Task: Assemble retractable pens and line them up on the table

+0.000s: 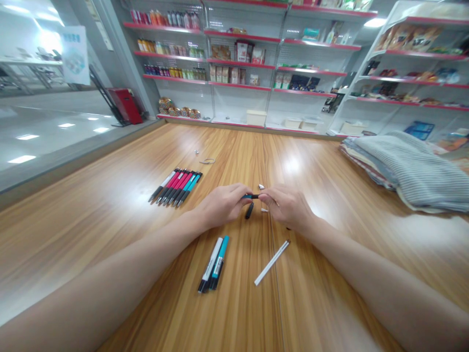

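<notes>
Between my two hands is a blue and black pen (252, 196), held level above the table. My left hand (229, 204) is closed on its blue part, my right hand (284, 205) on its black end. Just below the hands lies a loose black grip piece (249, 210). Small metal tips (261, 187) and a small white piece (264, 210) are close to my right fingers. Nearer to me are white refills (271, 263) side by side, and to their left a white pen barrel (212, 259) beside a turquoise barrel (222, 256).
A row of assembled pens (176, 187) in white, pink and turquoise lies to the left on the wooden table (161, 303). Behind it are a thin looped band (207, 161) and a small clear bit (196, 152). Folded cloths (414, 166) are stacked at right; stocked shelves (240, 85) stand beyond.
</notes>
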Demonstrator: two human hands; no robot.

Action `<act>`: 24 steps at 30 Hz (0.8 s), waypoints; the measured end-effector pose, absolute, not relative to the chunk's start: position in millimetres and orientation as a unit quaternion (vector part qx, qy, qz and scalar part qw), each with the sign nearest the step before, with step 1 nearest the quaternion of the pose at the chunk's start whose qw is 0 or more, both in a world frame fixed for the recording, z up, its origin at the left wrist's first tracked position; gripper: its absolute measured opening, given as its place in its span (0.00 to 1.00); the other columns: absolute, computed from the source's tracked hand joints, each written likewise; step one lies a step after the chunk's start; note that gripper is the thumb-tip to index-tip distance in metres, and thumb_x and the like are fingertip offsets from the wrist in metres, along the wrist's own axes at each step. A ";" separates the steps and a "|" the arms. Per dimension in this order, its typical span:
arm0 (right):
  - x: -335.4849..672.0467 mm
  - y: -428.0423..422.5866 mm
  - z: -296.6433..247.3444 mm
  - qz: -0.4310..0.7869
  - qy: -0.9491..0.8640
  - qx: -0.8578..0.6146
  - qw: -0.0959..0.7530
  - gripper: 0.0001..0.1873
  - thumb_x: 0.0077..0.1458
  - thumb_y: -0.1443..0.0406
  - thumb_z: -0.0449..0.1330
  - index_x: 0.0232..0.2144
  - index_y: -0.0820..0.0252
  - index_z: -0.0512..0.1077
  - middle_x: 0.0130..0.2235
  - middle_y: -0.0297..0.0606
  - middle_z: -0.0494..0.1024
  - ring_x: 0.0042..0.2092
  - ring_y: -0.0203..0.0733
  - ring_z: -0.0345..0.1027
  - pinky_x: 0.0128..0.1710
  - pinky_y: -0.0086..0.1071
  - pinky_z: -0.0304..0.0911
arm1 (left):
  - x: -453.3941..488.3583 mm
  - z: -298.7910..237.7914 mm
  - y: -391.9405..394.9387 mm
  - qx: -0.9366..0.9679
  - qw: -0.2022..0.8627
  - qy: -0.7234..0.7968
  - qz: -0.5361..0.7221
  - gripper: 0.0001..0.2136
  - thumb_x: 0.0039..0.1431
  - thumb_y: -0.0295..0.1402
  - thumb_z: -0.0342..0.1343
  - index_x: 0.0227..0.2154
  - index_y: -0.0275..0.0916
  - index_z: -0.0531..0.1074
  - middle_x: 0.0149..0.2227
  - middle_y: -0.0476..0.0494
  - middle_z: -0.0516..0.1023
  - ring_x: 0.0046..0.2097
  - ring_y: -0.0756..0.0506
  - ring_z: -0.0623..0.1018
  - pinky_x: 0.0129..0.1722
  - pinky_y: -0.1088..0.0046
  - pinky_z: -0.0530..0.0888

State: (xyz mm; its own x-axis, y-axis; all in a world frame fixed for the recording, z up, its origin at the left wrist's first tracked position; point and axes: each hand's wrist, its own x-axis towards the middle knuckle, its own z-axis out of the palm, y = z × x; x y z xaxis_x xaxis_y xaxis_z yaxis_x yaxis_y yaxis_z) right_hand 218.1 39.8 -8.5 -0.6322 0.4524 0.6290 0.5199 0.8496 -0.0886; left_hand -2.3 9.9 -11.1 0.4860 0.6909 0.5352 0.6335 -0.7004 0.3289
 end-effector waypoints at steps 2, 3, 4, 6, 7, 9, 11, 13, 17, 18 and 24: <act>217.5 39.5 -8.5 -0.041 -0.899 -0.264 0.346 0.08 0.62 0.63 0.54 0.38 0.59 0.72 0.34 0.40 0.77 0.36 0.41 0.70 0.36 0.33 0.62 | -2.5 -12.8 10.6 0.862 0.032 0.392 0.320 0.09 0.62 0.34 0.49 0.41 0.40 0.72 0.36 0.41 0.77 0.39 0.44 0.76 0.38 0.70 0.69; 217.2 38.9 -8.3 -0.032 -0.898 -0.264 0.351 0.08 0.61 0.64 0.54 0.39 0.59 0.71 0.35 0.41 0.77 0.37 0.42 0.70 0.37 0.33 0.62 | -2.7 -13.2 10.8 0.862 0.026 0.395 0.316 0.09 0.63 0.34 0.48 0.40 0.40 0.72 0.36 0.40 0.77 0.38 0.44 0.76 0.37 0.70 0.69; 216.8 38.1 -8.1 -0.022 -0.897 -0.266 0.352 0.08 0.61 0.64 0.55 0.41 0.59 0.70 0.37 0.41 0.77 0.38 0.43 0.70 0.37 0.34 0.63 | -2.8 -13.5 10.9 0.863 0.021 0.396 0.314 0.09 0.63 0.34 0.48 0.39 0.39 0.72 0.35 0.40 0.77 0.38 0.44 0.76 0.37 0.70 0.69; 216.4 36.9 -7.7 -0.009 -0.899 -0.274 0.342 0.10 0.60 0.62 0.55 0.43 0.59 0.70 0.37 0.41 0.77 0.38 0.43 0.71 0.37 0.34 0.63 | -3.0 -13.4 10.7 0.866 0.013 0.392 0.309 0.09 0.63 0.34 0.47 0.39 0.39 0.72 0.35 0.40 0.77 0.38 0.44 0.76 0.37 0.70 0.69; 216.3 36.5 -7.6 -0.009 -0.901 -0.275 0.336 0.10 0.60 0.62 0.55 0.42 0.59 0.70 0.36 0.41 0.77 0.37 0.42 0.71 0.37 0.34 0.63 | -3.0 -13.3 10.5 0.869 0.011 0.389 0.306 0.09 0.64 0.34 0.47 0.40 0.39 0.71 0.36 0.40 0.77 0.38 0.44 0.76 0.37 0.70 0.69; 216.4 36.0 -7.6 -0.008 -0.904 -0.275 0.328 0.09 0.61 0.62 0.55 0.40 0.59 0.71 0.35 0.40 0.77 0.37 0.42 0.71 0.37 0.33 0.63 | -2.7 -13.2 9.9 0.874 0.013 0.382 0.301 0.09 0.64 0.34 0.47 0.41 0.40 0.71 0.37 0.40 0.77 0.39 0.44 0.76 0.38 0.71 0.69; 216.3 35.6 -7.7 0.000 -0.901 -0.276 0.335 0.08 0.60 0.64 0.55 0.40 0.59 0.70 0.36 0.40 0.77 0.38 0.42 0.71 0.37 0.33 0.63 | -2.4 -13.4 9.6 0.875 0.016 0.379 0.301 0.09 0.63 0.33 0.47 0.41 0.40 0.71 0.38 0.41 0.77 0.39 0.44 0.76 0.38 0.71 0.69; 216.3 35.5 -7.9 0.012 -0.900 -0.279 0.336 0.10 0.58 0.64 0.57 0.43 0.60 0.69 0.37 0.41 0.77 0.38 0.42 0.70 0.36 0.33 0.63 | -2.2 -14.2 9.6 0.873 0.016 0.381 0.305 0.09 0.63 0.33 0.47 0.41 0.40 0.71 0.37 0.41 0.77 0.39 0.44 0.76 0.38 0.71 0.69; 216.8 36.5 -8.5 0.012 -0.905 -0.268 0.329 0.08 0.60 0.63 0.55 0.39 0.59 0.71 0.34 0.39 0.77 0.36 0.41 0.71 0.37 0.32 0.63 | -2.4 -15.9 10.3 0.877 0.014 0.375 0.301 0.09 0.63 0.32 0.47 0.41 0.40 0.71 0.37 0.41 0.77 0.39 0.44 0.77 0.38 0.71 0.70; 217.0 36.6 -8.7 0.011 -0.903 -0.267 0.335 0.07 0.61 0.64 0.54 0.38 0.59 0.72 0.33 0.39 0.77 0.35 0.40 0.70 0.37 0.32 0.62 | -2.5 -16.2 10.4 0.878 0.012 0.373 0.300 0.09 0.63 0.32 0.47 0.41 0.40 0.71 0.37 0.41 0.77 0.39 0.44 0.77 0.38 0.71 0.69; 216.9 37.1 -10.1 0.028 -0.908 -0.266 0.323 0.12 0.59 0.62 0.56 0.44 0.60 0.69 0.38 0.41 0.77 0.38 0.42 0.71 0.39 0.34 0.64 | -1.6 -15.9 9.2 0.882 -0.018 0.369 0.294 0.09 0.64 0.32 0.46 0.41 0.38 0.70 0.37 0.43 0.77 0.38 0.47 0.76 0.37 0.73 0.69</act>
